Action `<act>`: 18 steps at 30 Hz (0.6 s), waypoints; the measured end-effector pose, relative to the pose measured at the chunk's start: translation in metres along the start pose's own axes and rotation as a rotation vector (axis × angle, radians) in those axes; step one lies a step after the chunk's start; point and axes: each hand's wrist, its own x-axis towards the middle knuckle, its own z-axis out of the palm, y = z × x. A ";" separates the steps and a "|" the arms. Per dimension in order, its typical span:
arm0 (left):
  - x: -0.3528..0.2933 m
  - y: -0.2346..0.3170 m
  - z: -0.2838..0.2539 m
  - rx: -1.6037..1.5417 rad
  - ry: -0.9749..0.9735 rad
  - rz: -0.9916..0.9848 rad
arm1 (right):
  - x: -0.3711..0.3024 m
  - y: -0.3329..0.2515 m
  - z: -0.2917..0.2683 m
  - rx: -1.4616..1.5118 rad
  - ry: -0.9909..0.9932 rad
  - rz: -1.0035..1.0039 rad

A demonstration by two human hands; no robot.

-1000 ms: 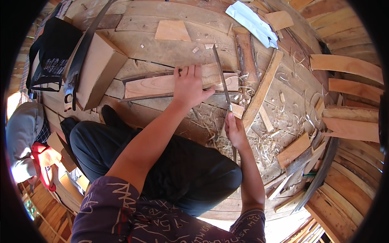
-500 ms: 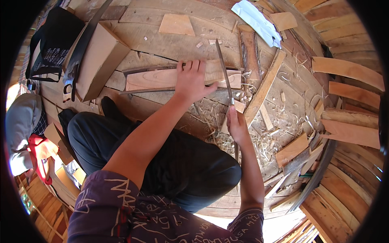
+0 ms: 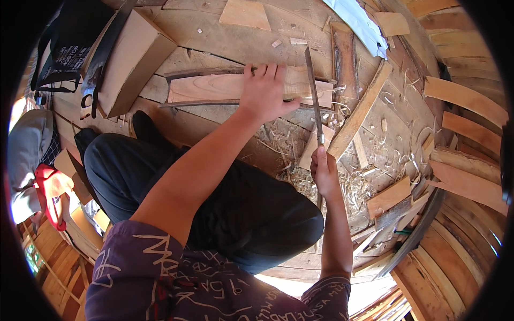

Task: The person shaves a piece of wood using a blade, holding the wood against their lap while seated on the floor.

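A pale, reddish wooden board (image 3: 206,86) lies on the plank floor, between two dark strips along its long sides. My left hand (image 3: 262,96) rests across the board right of its middle, fingers stretched toward the far edge and thumb spread to the right. In my closed right hand (image 3: 325,170) is a long-handled knife (image 3: 314,85); its narrow blade points away from me and crosses above the board's right end. Whether the blade touches the wood I cannot tell. The handle runs back under my right forearm, partly hidden.
Curled shavings (image 3: 356,187) cover the floor on the right, around a long wooden strip (image 3: 361,109). A cardboard box (image 3: 136,61) and a handsaw (image 3: 99,69) stand at the left. Offcuts (image 3: 388,198) lie right of my knee. A light-blue plastic sheet (image 3: 361,27) lies far right.
My view has shifted a little, moving the scene slightly upward and the board rightward. The knife has drawn back slightly toward me. My left hand keeps its place on the board.
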 end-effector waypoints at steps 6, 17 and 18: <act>0.003 0.001 0.003 0.024 -0.006 0.010 | 0.036 -0.011 0.010 -0.053 0.053 -0.140; 0.003 -0.001 0.007 0.029 0.010 -0.021 | -0.022 0.001 -0.014 -0.059 -0.004 0.027; 0.001 -0.002 0.006 0.023 0.019 -0.006 | -0.026 0.001 -0.015 -0.084 0.006 -0.012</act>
